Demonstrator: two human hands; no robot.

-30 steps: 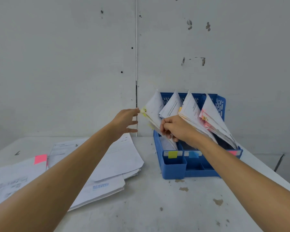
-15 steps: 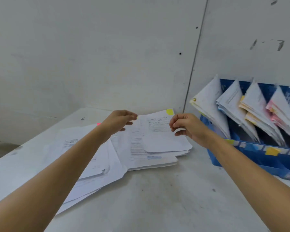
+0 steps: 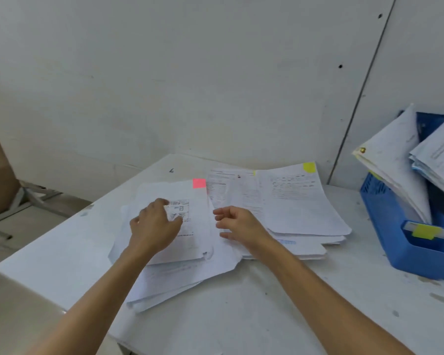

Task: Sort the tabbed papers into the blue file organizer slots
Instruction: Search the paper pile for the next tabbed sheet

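Nearest, two bare forearms reach in from the front edge of the white bench (image 3: pixel 344 290) toward a loose spread of printed papers. Left hand (image 3: pixel 153 226) lies palm-down with its grip apart, fingers spread flat on the top sheet (image 3: pixel 190 242) of the left stack, which carries a pink tab (image 3: pixel 199 183) at its far right corner. Right hand (image 3: pixel 237 225) hovers just beside it over the seam between the stacks, its grip half curled and clamped on nothing. Beyond it, the right stack (image 3: pixel 300 208) fans toward the back edge of the bench, its top sheet marked with a yellow tab (image 3: pixel 309 167) at the far corner. Along the right edge stands the blue file organizer (image 3: pixel 385 221), well apart from the hands, with sorted papers (image 3: pixel 395 155) leaning upright in its slots and a yellow label (image 3: pixel 424 231) on the front divider.
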